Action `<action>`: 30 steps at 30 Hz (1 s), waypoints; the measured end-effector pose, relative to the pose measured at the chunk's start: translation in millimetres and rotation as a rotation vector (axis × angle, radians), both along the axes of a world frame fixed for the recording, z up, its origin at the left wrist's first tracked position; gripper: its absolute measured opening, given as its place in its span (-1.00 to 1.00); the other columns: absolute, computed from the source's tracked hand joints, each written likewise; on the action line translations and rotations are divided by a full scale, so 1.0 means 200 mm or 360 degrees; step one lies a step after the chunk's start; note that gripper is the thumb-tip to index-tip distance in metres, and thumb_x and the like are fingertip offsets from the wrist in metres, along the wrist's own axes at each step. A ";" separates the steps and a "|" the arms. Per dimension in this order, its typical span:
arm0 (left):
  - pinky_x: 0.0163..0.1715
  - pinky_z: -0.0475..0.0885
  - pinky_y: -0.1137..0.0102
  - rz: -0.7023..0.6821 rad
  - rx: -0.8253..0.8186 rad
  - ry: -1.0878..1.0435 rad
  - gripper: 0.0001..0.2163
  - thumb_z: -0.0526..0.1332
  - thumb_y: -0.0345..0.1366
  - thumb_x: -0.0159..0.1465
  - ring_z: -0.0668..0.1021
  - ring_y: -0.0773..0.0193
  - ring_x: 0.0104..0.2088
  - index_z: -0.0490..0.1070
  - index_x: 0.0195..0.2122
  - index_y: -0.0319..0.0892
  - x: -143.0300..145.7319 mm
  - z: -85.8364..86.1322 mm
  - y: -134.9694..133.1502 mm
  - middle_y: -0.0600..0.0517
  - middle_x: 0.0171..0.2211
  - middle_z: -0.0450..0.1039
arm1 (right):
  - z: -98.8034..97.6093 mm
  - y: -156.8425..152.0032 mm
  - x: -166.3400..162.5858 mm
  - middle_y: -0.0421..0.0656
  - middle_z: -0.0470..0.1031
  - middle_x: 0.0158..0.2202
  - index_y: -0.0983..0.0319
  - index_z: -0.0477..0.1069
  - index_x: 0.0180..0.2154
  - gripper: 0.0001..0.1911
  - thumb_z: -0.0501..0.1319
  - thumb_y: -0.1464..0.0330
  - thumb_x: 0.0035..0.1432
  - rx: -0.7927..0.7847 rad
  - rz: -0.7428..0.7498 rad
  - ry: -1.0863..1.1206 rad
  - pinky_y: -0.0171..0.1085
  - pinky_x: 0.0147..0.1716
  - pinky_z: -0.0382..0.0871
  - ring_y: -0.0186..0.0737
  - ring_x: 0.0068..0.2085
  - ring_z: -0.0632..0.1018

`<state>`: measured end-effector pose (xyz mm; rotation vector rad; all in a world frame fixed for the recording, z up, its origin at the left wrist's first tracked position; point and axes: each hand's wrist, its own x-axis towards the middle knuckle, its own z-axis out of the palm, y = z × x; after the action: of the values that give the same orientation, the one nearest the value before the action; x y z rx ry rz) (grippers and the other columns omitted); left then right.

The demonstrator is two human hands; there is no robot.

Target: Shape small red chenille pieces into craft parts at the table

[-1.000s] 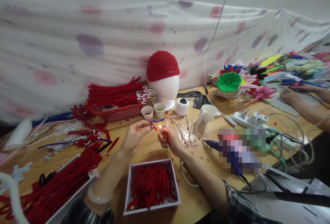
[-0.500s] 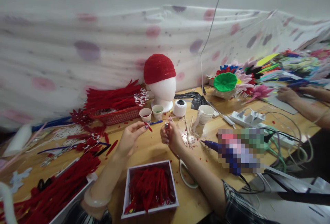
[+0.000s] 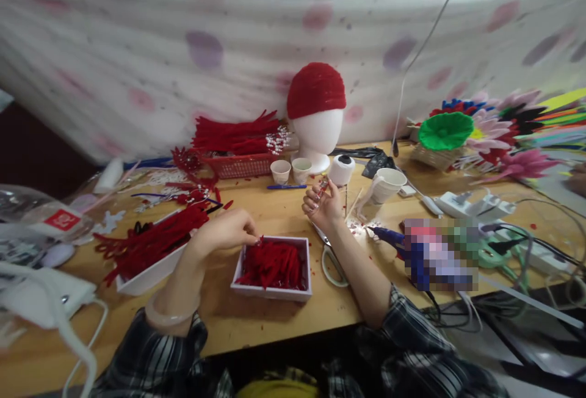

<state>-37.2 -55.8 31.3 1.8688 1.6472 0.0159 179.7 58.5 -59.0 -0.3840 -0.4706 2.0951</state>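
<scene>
A spotted sheet (image 3: 256,56) is covering the wall along the back edge of the counter (image 3: 274,218), whose front edge is running beneath two plaid sleeves. Bare wood is showing between that edge and the near white box, and again between this box and the paper cups. A white mannequin head (image 3: 318,135) in a red cap (image 3: 315,90) is standing at the back, just beside a red basket (image 3: 238,167). At the left, a slanted white tray (image 3: 153,277) is carrying heaped red strips. The near white box (image 3: 270,292) is sitting back from the front edge, holding a pile of red pieces (image 3: 274,264). On the right, a power strip (image 3: 451,204), cords and a blue pointed tool (image 3: 387,236) are narrowing the room. The left hand (image 3: 224,229) is reaching to the box's far rim near its left corner, fingertips bunched; whether they are clamped on a piece I cannot tell. The right hand (image 3: 327,207) is being held raised beyond the scissors (image 3: 334,267), fingers curling around a small lighter (image 3: 324,187). Two paper cups (image 3: 280,172) are standing behind a blue pen (image 3: 286,187). At far left, a red label (image 3: 61,220) is showing a white mark, not legible.
</scene>
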 end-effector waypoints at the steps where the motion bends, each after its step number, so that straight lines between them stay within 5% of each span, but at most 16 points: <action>1: -0.35 0.34 0.43 0.0008 0.0032 0.0044 -0.83 0.20 -0.30 0.06 0.58 0.19 -0.37 0.59 -0.45 -0.19 0.01 0.01 -0.03 -0.02 -0.42 0.62 | 0.00 0.00 0.00 -0.32 0.09 -0.65 0.19 0.12 -0.55 -0.56 -0.03 0.04 0.25 0.0007 0.0006 0.0011 -0.40 -0.70 0.04 -0.40 -0.69 0.12; 5: -0.31 0.37 0.40 0.0137 0.0203 0.0019 -0.71 0.15 -0.17 0.16 0.60 0.16 -0.29 0.57 -0.23 -0.18 0.13 0.03 -0.14 -0.06 -0.27 0.63 | -0.01 0.00 0.00 -0.31 0.11 -0.66 0.18 0.13 -0.53 -0.55 -0.11 0.05 0.28 0.0019 0.0021 0.0063 -0.39 -0.70 0.04 -0.39 -0.69 0.14; 8: -0.28 0.39 0.31 0.0240 0.0347 0.0318 -0.61 0.21 -0.02 0.12 0.59 0.01 -0.20 0.52 -0.19 -0.23 0.29 -0.02 -0.21 -0.18 -0.19 0.59 | 0.00 0.00 0.00 -0.31 0.11 -0.67 0.18 0.13 -0.53 -0.53 -0.17 0.07 0.31 -0.0016 0.0023 0.0119 -0.38 -0.70 0.03 -0.38 -0.70 0.14; 13: -0.27 0.41 0.28 0.0176 0.0211 0.0649 -0.72 0.27 -0.21 0.08 0.60 -0.05 -0.19 0.52 -0.23 -0.28 0.47 -0.13 -0.22 -0.27 -0.19 0.57 | 0.02 -0.01 0.00 -0.32 0.10 -0.68 0.18 0.09 -0.53 -0.52 -0.22 0.06 0.32 -0.0049 0.0040 0.0191 -0.38 -0.70 0.02 -0.38 -0.71 0.13; 18: -0.35 0.35 0.35 0.0126 0.0253 0.0491 -0.80 0.26 -0.29 0.02 0.59 0.05 -0.25 0.54 -0.32 -0.16 0.37 -0.10 -0.16 -0.11 -0.28 0.60 | 0.02 0.00 0.01 -0.32 0.09 -0.68 0.17 0.07 -0.53 -0.54 -0.20 0.07 0.31 -0.0091 0.0024 0.0226 -0.38 -0.71 0.02 -0.38 -0.71 0.12; 24: -0.39 0.33 0.43 -0.0045 -0.0046 -0.0224 -0.79 0.26 -0.32 -0.01 0.54 0.21 -0.37 0.52 -0.32 -0.21 0.21 -0.08 -0.09 0.05 -0.39 0.57 | 0.00 0.01 0.01 -0.32 0.10 -0.66 0.17 0.08 -0.53 -0.58 -0.11 0.08 0.28 -0.0093 0.0007 0.0219 -0.38 -0.71 0.04 -0.38 -0.70 0.13; 27: -0.25 0.39 0.38 -0.0098 -0.0136 -0.0410 -0.67 0.31 -0.34 -0.03 0.56 0.16 -0.26 0.53 -0.18 -0.21 0.15 -0.08 -0.08 0.02 -0.26 0.59 | -0.01 0.02 0.01 -0.32 0.10 -0.66 0.18 0.09 -0.53 -0.57 -0.10 0.07 0.29 -0.0102 0.0010 0.0176 -0.38 -0.71 0.05 -0.39 -0.70 0.13; 30: -0.05 0.36 0.30 -0.0066 0.0065 -0.0466 -0.63 0.33 -0.35 0.01 0.53 0.14 -0.10 0.52 -0.10 -0.17 0.12 -0.04 -0.12 -0.03 -0.10 0.56 | -0.01 0.02 0.01 -0.30 0.14 -0.64 0.18 0.13 -0.51 -0.55 -0.11 0.02 0.27 -0.0111 0.0002 0.0120 -0.38 -0.70 0.09 -0.39 -0.69 0.15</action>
<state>-13.4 -80.2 22.3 1.8312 1.4164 0.2942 181.2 63.2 -61.3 -0.3438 -0.3547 2.1236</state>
